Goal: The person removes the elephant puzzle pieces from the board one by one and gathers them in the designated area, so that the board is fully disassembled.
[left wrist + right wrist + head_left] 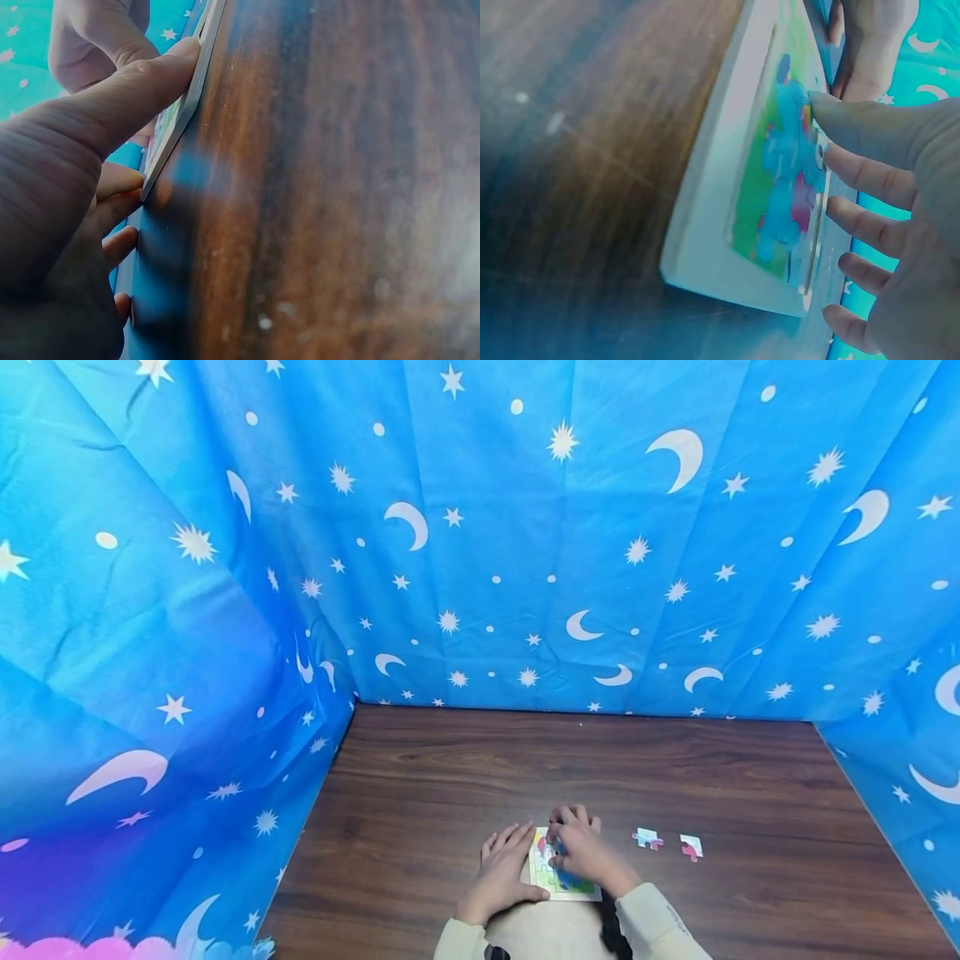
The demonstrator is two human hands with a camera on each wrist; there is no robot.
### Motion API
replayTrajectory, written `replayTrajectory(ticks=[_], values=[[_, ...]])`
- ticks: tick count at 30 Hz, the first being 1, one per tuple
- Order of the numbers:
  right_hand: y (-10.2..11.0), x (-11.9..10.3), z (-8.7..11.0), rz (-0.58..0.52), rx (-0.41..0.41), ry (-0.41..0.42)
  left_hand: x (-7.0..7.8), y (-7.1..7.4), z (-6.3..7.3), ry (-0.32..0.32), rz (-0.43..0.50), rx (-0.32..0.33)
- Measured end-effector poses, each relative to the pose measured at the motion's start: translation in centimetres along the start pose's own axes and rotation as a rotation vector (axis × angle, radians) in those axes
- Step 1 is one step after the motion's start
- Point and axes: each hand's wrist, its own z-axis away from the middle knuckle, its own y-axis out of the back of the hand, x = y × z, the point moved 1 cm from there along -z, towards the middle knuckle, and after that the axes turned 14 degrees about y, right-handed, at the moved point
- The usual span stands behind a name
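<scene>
— Where to find the puzzle board (697, 232)?
— On the bench (450, 760), low in the head view, between both hands. Pale rim outside, blue figure (784, 202) on green inside.
— And the left grip (502, 874)?
— At the board's left side, fairly wide, with thumb on the near edge and fingertips by the left edge. Touching, not clasping.
— The right grip (585, 852)?
— Over the board's right part, also wide: thumb tip at the picture, fingers spread toward the far side.
— And farther right?
— Near each other, apart from the board: one loose piece (647, 838), pale blue and pink, then a second piece (692, 847), whitish and red.
— Around the arms?
— Pale sleeves (648, 917).
— Beyond the bench?
— Blue curtain (487, 527), patterned with white moons and stars.
</scene>
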Motion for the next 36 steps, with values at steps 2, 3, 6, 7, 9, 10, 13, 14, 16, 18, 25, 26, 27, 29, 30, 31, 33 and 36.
replayTrajectory(ticks=[2, 3, 6, 7, 9, 10, 13, 14, 16, 18, 25, 26, 27, 29, 30, 31, 33, 36], values=[[-0.02, 0.05, -0.02, -0.003, 0.008, -0.01, 0.09, 0.12, -0.01, 0.007, -0.002, -0.005], [-0.06, 0.09, -0.04, -0.005, 0.015, -0.017, 0.11, 0.14, -0.02, 0.007, 0.0, -0.005], [-0.17, 0.19, -0.12, -0.009, 0.038, -0.038, 0.17, 0.28, 0.1, -0.011, 0.01, 0.009], [-0.2, 0.2, -0.16, -0.011, 0.044, -0.043, 0.15, 0.25, 0.11, -0.018, 0.014, 0.01], [-0.21, 0.2, -0.28, -0.011, 0.047, -0.046, 0.13, 0.23, 0.11, -0.028, 0.021, 0.012], [-0.21, 0.24, -0.34, -0.013, 0.046, -0.045, 0.12, 0.21, 0.1, -0.032, 0.025, 0.013], [-0.11, 0.43, -0.49, -0.018, 0.043, -0.027, 0.06, 0.06, -0.09, -0.026, 0.023, 0.004], [-0.03, 0.49, -0.5, -0.022, 0.037, -0.018, 0.06, 0.01, -0.16, -0.025, 0.019, 0.006], [0.12, 0.63, -0.46, -0.029, 0.025, 0.005, 0.08, -0.08, -0.29, -0.026, 0.02, 0.006], [0.28, 0.73, -0.38, -0.031, 0.015, 0.031, 0.09, -0.21, -0.38, -0.03, 0.017, 0.01], [0.51, 0.84, -0.16, -0.01, 0.02, 0.054, 0.31, -0.18, -0.4, -0.023, 0.022, -0.007], [0.5, 0.83, -0.13, -0.015, 0.027, 0.051, 0.32, -0.17, -0.41, -0.014, 0.019, -0.018], [0.49, 0.8, -0.09, -0.018, 0.033, 0.047, 0.34, -0.15, -0.43, -0.009, 0.019, -0.026], [0.41, 0.77, -0.02, -0.028, 0.047, 0.045, 0.34, -0.14, -0.44, -0.001, 0.018, -0.037], [0.39, 0.75, 0.01, -0.034, 0.051, 0.043, 0.34, -0.13, -0.42, 0.002, 0.017, -0.042], [0.34, 0.75, 0.04, -0.038, 0.052, 0.04, 0.31, -0.15, -0.41, 0.005, 0.016, -0.042], [0.25, 0.82, 0.1, -0.044, 0.053, 0.027, 0.19, -0.23, -0.34, 0.012, 0.017, -0.045], [0.49, 1.0, 0.35, -0.05, 0.072, -0.007, 0.02, -0.33, -0.21, 0.019, 0.026, -0.043]])
